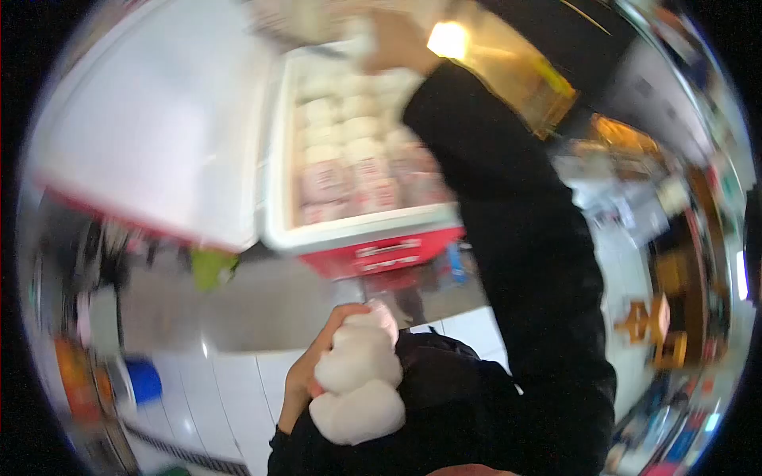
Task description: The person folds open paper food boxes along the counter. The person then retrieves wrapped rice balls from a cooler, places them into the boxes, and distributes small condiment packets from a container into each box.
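Hands: 2, well apart from each other. Left hand (313, 361): curled around a pile of white lumps (361, 361), held low in front of the body. Count in pile: at least 3, stacked against one another; a pinkish piece (384, 319) shows at the far end. Right hand (397, 41): over the far end of the box, with a pale item (361, 38) at its fingers. Motion blur; cannot tell whether the fingers are closed on it.

Containers: 1 box (381, 252), red outside, white rim, open at the top. 1 lid (159, 119), white inside with a red edge, swung open to the left of the box. Contents: rounded white pieces (361, 127) in rows toward the far part; packs with red print (369, 170) at the near part, at least 4. Exact totals not readable, blurred.

Obstructions: the black right sleeve (508, 214) passes over the right side of the box and hides part of the rim; the right hand covers part of the far end.

Surroundings: grey tabletop (230, 305) near the box; 1 green item (210, 268) by the lid's near edge; 1 small blue item (456, 264) just beside the box; 1 blue item (144, 379) at lower left, near the white tiled floor (238, 397); 1 bright lamp (448, 40) beside the right hand; wooden furniture (636, 321) at far right.
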The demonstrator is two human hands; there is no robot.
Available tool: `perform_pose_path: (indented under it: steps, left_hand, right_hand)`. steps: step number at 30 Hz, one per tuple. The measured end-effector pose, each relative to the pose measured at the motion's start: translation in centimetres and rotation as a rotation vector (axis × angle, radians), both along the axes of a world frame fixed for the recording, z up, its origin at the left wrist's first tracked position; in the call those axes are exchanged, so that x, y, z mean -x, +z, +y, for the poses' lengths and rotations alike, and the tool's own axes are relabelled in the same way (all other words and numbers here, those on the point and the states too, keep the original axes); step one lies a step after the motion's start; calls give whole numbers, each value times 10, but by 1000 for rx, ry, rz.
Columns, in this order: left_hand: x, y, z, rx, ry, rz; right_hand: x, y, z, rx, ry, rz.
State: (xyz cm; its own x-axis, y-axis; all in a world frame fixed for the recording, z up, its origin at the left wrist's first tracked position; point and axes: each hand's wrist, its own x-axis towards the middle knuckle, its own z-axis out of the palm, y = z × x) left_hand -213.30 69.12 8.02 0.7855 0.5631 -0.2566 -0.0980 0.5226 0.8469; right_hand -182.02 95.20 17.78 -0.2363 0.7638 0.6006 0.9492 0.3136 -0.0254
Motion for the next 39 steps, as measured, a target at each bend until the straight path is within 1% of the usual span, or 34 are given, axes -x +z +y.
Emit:
perform_pose_path:
  steps: [1,3,4,5,6,7,8,9,10,12,13,14,16,17,18,19,20,21,22,23,25,26,28,29,30,32,33,34,35,36,37,38,39]
  left_hand:
    - [-18,22,-1,47,-9,217]
    - [-49,21,-8,43,-118,436]
    - [-52,-6,-11,-238,-187,211]
    - [-57,-18,-22,-370,-229,72]
    - [-67,-22,-33,-313,-271,52]
    - [-73,-26,-44,-236,-300,48]
    - [-79,-26,-52,-141,-335,39]
    - [-90,-29,-63,-95,-363,22]
    - [-100,-33,-74,-54,-387,12]
    - [-135,-39,-93,-6,-453,-8]
    - [-159,-44,-106,19,-490,-14]
    - [-187,-51,-119,48,-527,-18]
    - [-244,-61,-155,95,-617,-23]
    - [-264,-64,-175,75,-677,-87]
    - [-285,-64,-192,21,-764,-204]
    - [-305,-66,-210,-15,-837,-301]
    - [-324,-63,-222,-25,-914,-360]
    - [-343,-61,-232,28,-1000,-382]
    - [-360,-60,-243,78,-1086,-399]
    - [-379,-59,-257,138,-1141,-328]
    - [-423,-91,-279,177,-1187,-255]
    - [-454,-146,-284,494,-1276,-208]
    - [-495,-133,-300,627,-1357,-180]
    - [-516,-127,-309,691,-1397,-162]
    - [-531,-70,-323,289,-1385,-304]
    - [-576,-54,-339,40,-1386,-427]
    - [-599,-46,-347,-84,-1373,-485]
    - [-626,-55,-353,-76,-1404,-501]
    - [-655,-56,-357,-88,-1435,-517]
    - [-684,-58,-361,-101,-1467,-533]
    - [-723,-50,-367,-128,-1468,-541]
    - [-761,-43,-374,-155,-1468,-550]
    - [-783,-40,-386,-199,-1479,-525]
  right_hand:
    - [14,15,-21,-50,114,124]
    - [38,31,-84,-89,33,320]
    - [44,26,-120,-60,324,479]
    - [55,28,-173,-182,323,413]
    - [56,32,-230,-130,402,464]
    - [57,19,-271,-324,449,519]
    - [48,12,-316,-225,456,569]
    - [35,6,-356,-268,469,554]
    - [21,-2,-397,-241,405,584]
    - [-15,-8,-481,-67,85,847]
    - [-39,-23,-517,-148,11,868]
    - [-61,-45,-555,-147,-62,1044]
    - [-101,-73,-616,-169,-94,1384]
    - [-130,-103,-644,-246,-89,1426]
    - [-146,-118,-664,-324,-4,1714]
    - [-164,-134,-683,-333,7,1706]
    - [-181,-150,-702,-383,2,1883]
    - [-195,-161,-715,-425,-6,2059]
    - [-209,-168,-725,-419,-1,2060]
    - [-224,-172,-732,-416,35,2108]
    - [-259,-178,-739,-410,97,2150]
    - [-277,-180,-740,-362,159,2102]
    - [-318,-186,-739,-308,239,1975]
    - [-340,-188,-740,-306,253,1970]
    - [-364,-187,-740,-298,253,1972]
    - [-415,-193,-748,-274,259,1959]
    - [-445,-203,-758,-250,276,2094]
    - [-475,-211,-768,-220,295,2225]
    - [-502,-218,-780,-221,287,2205]
    - [-522,-223,-794,-273,144,2261]
    - [-546,-231,-811,-277,186,2228]
    - [-581,-239,-835,-432,369,2217]
    - [-599,-254,-858,-521,337,2238]
